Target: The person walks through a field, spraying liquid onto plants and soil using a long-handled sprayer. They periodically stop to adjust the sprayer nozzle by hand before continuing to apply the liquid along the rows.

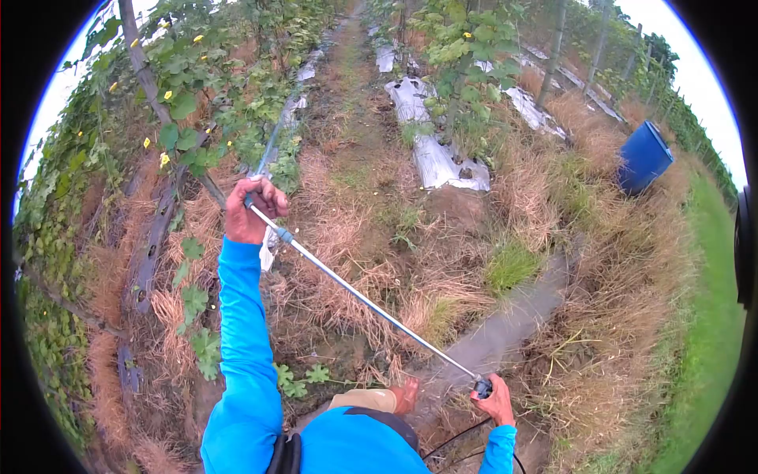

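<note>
A long thin metal wand runs diagonally between my two hands. Up at the left, my left hand is closed near the wand's upper end, beside its grey-blue fitting; a blue line stretches up from there toward the vines. At the lower right, my right hand grips the dark fitting at the wand's other end. Black hose trails below that hand. Whitish material hangs under my left hand.
Leafy vines with yellow flowers climb poles on the left. Sheets of silvery plastic cover rows ahead. A blue barrel stands at the right. Dry grass and a muddy strip lie before my bare foot.
</note>
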